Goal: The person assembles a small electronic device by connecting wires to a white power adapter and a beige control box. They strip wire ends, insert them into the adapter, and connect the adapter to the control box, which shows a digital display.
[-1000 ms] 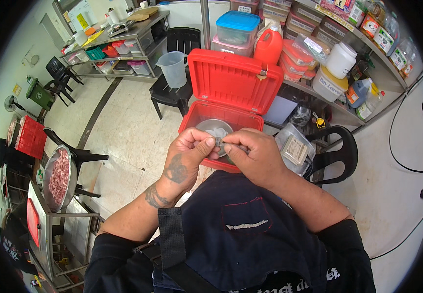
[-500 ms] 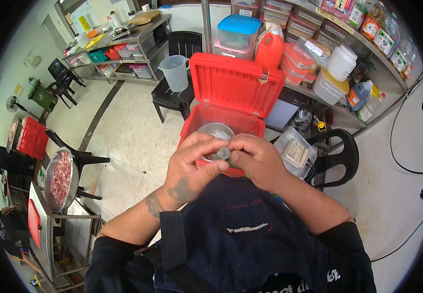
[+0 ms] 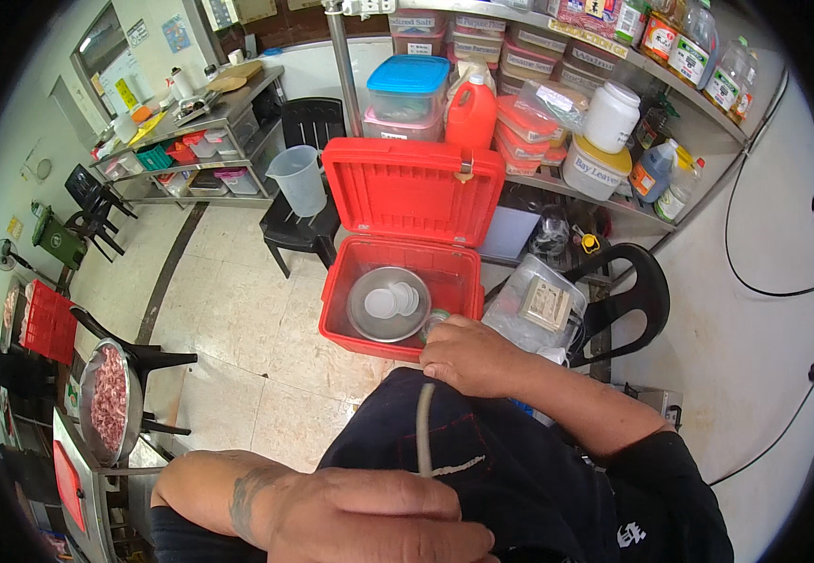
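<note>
Low in the view, my left hand [image 3: 383, 516] is closed, back upward, with a thin pale curved strip [image 3: 424, 430] sticking up from it; the rest of that piece is hidden. My right hand [image 3: 473, 357] is at the near right of the open red cooler box [image 3: 334, 324], its fingers curled and partly hidden, right against a small clear round container [image 3: 434, 324]. Whether it grips that container I cannot tell. A metal bowl [image 3: 365, 324] rests inside the box, holding several white translucent discs [image 3: 383, 302].
A black chair [image 3: 299, 235] beyond the box carries a clear pitcher [image 3: 300, 183]. At right, a plastic tub [image 3: 512, 317] lies by another black chair [image 3: 646, 310]. Shelves with food tubs [image 3: 598, 167] stand behind. A big basin of meat [image 3: 107, 399] is at left.
The hands have parted from around a small clear cup-like piece. My left hand has come down toward me; the right has moved slightly lower, beside the cooler box. The bowl's contents now show.
</note>
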{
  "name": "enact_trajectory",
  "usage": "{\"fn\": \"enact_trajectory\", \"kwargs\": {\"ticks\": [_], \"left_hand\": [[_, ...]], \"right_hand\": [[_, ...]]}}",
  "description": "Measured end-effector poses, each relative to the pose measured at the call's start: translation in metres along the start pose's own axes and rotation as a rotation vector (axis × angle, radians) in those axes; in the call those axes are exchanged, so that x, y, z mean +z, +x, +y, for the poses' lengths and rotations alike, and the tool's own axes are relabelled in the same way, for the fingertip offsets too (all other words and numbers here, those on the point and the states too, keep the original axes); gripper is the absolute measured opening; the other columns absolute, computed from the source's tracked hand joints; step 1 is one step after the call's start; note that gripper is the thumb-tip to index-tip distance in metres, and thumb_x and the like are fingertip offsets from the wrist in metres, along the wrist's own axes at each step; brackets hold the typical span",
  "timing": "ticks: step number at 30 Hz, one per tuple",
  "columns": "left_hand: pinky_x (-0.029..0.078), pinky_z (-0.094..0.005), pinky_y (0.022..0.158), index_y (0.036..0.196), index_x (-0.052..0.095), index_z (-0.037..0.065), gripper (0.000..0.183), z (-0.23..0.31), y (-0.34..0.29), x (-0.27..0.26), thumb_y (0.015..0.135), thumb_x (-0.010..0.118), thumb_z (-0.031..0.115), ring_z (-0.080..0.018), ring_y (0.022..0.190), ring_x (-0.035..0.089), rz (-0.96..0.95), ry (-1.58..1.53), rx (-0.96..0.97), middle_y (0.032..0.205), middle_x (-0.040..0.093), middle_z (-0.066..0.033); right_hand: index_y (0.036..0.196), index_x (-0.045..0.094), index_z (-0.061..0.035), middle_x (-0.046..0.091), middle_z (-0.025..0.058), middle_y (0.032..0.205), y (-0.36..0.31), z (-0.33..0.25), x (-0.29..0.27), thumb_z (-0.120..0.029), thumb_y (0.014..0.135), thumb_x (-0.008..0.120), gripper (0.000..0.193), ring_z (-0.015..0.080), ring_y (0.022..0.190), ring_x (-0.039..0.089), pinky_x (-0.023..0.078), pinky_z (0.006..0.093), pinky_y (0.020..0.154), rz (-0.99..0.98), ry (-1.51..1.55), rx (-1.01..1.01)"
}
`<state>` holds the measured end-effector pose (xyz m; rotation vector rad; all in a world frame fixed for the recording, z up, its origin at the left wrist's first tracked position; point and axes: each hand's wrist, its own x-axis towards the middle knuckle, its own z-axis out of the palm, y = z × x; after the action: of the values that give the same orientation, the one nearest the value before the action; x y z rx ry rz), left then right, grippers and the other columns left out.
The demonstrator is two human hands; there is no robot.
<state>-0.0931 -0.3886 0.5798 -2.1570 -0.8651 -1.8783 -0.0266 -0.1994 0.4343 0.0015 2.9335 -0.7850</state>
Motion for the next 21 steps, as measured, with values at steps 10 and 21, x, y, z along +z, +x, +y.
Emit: {"fn": "enact_trajectory", "kwargs": {"ticks": [10,21], "left_hand": [[0.049,-0.0354,0.067,0.095,0.068,0.005,0.009,-0.006,-0.008,-0.004,0.088,0.068,0.01,-0.0234,0.08,0.067,-0.091,-0.148,0.047,0.087,0.071,-0.0073],[0.051,-0.0367,0.066,0.094,0.072,0.004,0.01,-0.024,-0.019,0.005,0.09,0.069,0.013,-0.0273,0.085,0.068,0.057,-0.388,0.075,0.088,0.071,-0.0097]], "right_hand": [[0.118,0.064,-0.0124,0.064,0.0108,0.097,-0.021,-0.027,-0.024,-0.024,0.086,0.072,0.035,0.0318,0.093,0.065,0.053,0.0435,0.08,-0.102,0.255,-0.231],[0.102,0.066,-0.0024,0.067,0.0136,0.106,-0.011,-0.059,-0.05,-0.036,0.087,0.071,0.037,0.0359,0.098,0.067,0.054,0.0474,0.083,-0.104,0.223,0.203]]}}
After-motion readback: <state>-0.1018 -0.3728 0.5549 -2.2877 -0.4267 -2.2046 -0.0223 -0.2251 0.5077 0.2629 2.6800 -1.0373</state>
